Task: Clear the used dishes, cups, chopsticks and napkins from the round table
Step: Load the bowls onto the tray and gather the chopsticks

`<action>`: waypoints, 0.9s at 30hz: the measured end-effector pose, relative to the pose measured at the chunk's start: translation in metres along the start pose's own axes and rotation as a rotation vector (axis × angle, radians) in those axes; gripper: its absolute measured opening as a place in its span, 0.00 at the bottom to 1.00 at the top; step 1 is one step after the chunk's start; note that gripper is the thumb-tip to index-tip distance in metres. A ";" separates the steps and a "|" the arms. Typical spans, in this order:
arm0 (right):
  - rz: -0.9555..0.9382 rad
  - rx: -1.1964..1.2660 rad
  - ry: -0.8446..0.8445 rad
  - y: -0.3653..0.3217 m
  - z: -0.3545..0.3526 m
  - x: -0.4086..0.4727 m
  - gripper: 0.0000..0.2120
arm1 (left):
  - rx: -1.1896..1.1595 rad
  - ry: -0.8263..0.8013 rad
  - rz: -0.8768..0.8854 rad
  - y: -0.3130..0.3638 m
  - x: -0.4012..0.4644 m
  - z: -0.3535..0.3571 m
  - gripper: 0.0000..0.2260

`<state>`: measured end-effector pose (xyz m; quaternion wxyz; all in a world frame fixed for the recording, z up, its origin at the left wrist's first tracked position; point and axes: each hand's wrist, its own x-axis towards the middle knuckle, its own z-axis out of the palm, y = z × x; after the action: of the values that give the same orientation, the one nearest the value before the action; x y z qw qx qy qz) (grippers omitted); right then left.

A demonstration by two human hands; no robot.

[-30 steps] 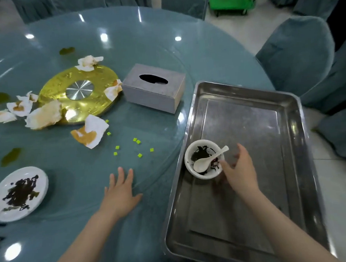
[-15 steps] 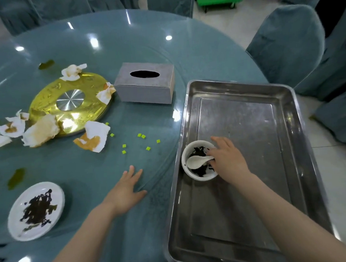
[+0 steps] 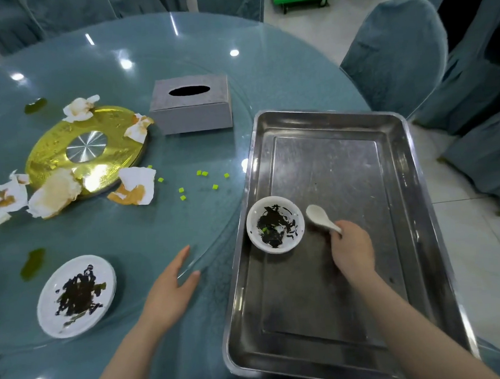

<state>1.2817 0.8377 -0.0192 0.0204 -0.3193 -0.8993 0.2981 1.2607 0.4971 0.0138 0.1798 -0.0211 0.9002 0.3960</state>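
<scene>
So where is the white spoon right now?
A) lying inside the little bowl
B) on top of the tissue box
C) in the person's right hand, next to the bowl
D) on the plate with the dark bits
C: the right hand grips the handle of the white spoon, which sits over the metal tray just beside the small bowl, not inside it.
</scene>
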 end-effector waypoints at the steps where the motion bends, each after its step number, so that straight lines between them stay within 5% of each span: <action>1: -0.034 -0.053 -0.038 0.003 0.003 -0.002 0.12 | -0.018 0.007 -0.013 0.000 -0.002 0.000 0.25; 8: -0.065 -0.038 -0.116 -0.010 -0.003 -0.006 0.12 | -0.231 0.070 -0.068 0.008 -0.010 -0.014 0.17; 11: -0.152 0.065 -0.046 -0.026 -0.013 -0.014 0.22 | -0.262 0.110 -0.049 0.006 -0.014 -0.025 0.16; 18: -0.427 0.197 -0.075 -0.094 -0.011 -0.049 0.18 | -0.430 0.260 -0.115 -0.022 -0.043 -0.053 0.14; 23: -0.550 0.208 -0.245 -0.134 0.018 -0.075 0.18 | -0.469 0.452 -0.200 -0.059 -0.056 -0.073 0.14; 27: -0.534 0.151 -0.448 -0.157 0.048 -0.089 0.20 | -0.297 0.457 -0.288 -0.096 -0.060 -0.085 0.18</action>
<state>1.2533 0.6631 0.0412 -0.0765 0.0030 -0.9086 0.4107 1.3082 0.3635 0.0198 0.0220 -0.2629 0.8374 0.4787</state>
